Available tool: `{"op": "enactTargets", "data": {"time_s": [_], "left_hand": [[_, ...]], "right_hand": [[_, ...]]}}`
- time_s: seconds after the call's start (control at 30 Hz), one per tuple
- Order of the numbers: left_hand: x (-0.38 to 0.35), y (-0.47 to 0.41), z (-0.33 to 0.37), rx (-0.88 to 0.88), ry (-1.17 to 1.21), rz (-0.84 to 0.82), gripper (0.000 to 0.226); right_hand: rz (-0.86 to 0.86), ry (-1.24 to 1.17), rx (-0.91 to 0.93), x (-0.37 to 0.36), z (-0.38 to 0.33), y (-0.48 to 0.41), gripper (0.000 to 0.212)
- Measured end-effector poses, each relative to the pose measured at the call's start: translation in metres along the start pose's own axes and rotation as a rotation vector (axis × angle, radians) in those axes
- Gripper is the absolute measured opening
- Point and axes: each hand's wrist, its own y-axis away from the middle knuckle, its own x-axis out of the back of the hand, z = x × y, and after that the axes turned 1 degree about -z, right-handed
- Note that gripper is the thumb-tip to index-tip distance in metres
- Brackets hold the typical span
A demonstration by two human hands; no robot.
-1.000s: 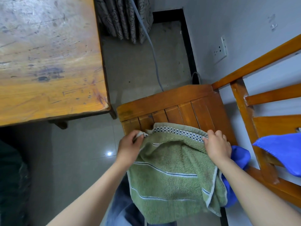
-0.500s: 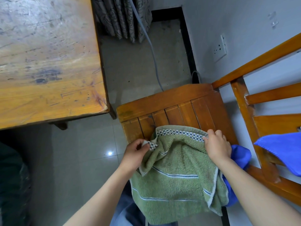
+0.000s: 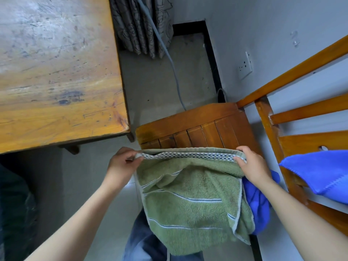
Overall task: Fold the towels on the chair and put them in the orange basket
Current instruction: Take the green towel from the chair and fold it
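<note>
Green towel (image 3: 188, 200) front and centre, held up over the near edge of the chair (image 3: 197, 129) seat, and both hands are on it. The left hand (image 3: 122, 164) pinches the left corner of the checkered hem (image 3: 188, 155) between thumb and fingers, and the right hand (image 3: 252, 166) grips the right corner, fingers curled over the edge. That hem is pulled fairly straight, running side to side, with the hands set wide apart at the towel's full width. From there the cloth falls toward the person, sagging in the middle and hanging past the seat over denim-clad legs (image 3: 143, 242), so its length runs from hem back toward the camera; thin stripes cross it parallel with the hem. Count it up: one green towel, two hands on it, one chair. Two blues as well: a bunched blue towel (image 3: 258, 202) on the seat under the right forearm, touching the green one's right edge, and a draped blue towel (image 3: 316, 172) over a chair-back rail, far right. One wooden table (image 3: 56, 72) sits to the left, with one curtain (image 3: 143, 25) and one wall socket (image 3: 244, 65) beyond.
</note>
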Motion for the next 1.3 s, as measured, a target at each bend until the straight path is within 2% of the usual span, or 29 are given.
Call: {"op": "enactTargets", "data": {"time_s": [0.07,0.17,0.33,0.47,0.53,0.6,0.63,0.67,0.7,0.73,0.93,1.0,1.07,1.13,1.2,1.27,1.3], "left_hand": [[0.008,0.007,0.003,0.016,0.071,0.037,0.01],[0.023,0.03,0.009,0.055,0.241,0.101,0.01],[0.059,0.07,0.02,0.064,0.495,0.125,0.038],[0.108,0.106,0.049,-0.072,0.553,0.134,0.041],[0.138,0.125,0.065,-0.164,0.653,0.105,0.013],[0.163,0.139,0.081,-0.234,0.637,0.032,0.026],[0.171,0.142,0.088,-0.279,0.575,0.017,0.018],[0.178,0.146,0.099,-0.333,0.518,0.006,0.025],[0.185,0.149,0.107,-0.391,0.434,0.002,0.046],[0.191,0.153,0.118,-0.433,0.399,0.015,0.057],[0.213,0.163,0.166,-0.638,0.493,0.121,0.058],[0.214,0.168,0.173,-0.661,0.537,0.12,0.055],[0.209,0.171,0.17,-0.625,0.584,0.102,0.054],[0.196,0.173,0.152,-0.489,0.662,0.038,0.051],[0.179,0.174,0.123,-0.327,0.652,-0.042,0.036],[0.157,0.173,0.085,-0.203,0.528,-0.116,0.026],[0.145,0.172,0.065,-0.142,0.438,-0.131,0.029]], "right_hand": [[0.076,-0.06,0.024,0.01,-0.005,0.011,0.035],[0.181,-0.176,0.081,0.026,-0.01,0.035,0.034],[0.24,-0.333,0.09,0.058,-0.012,0.086,0.025],[0.314,-0.515,0.17,0.109,-0.023,0.141,0.01],[0.353,-0.505,0.243,0.137,-0.035,0.17,0.019],[0.411,-0.476,0.284,0.159,-0.044,0.186,0.024],[0.433,-0.481,0.307,0.168,-0.049,0.19,0.032],[0.455,-0.479,0.326,0.177,-0.053,0.192,0.037],[0.487,-0.476,0.345,0.187,-0.059,0.195,0.044],[0.523,-0.483,0.362,0.198,-0.066,0.2,0.047],[0.767,-0.578,0.433,0.254,-0.083,0.215,0.042],[0.797,-0.62,0.413,0.261,-0.086,0.222,0.028],[0.774,-0.654,0.424,0.257,-0.081,0.226,0.011],[0.703,-0.75,0.411,0.24,-0.067,0.225,0.026],[0.583,-0.854,0.319,0.21,-0.049,0.219,0.038],[0.414,-0.878,0.201,0.17,-0.032,0.213,0.036],[0.323,-0.861,0.146,0.149,-0.023,0.212,0.034]]}}
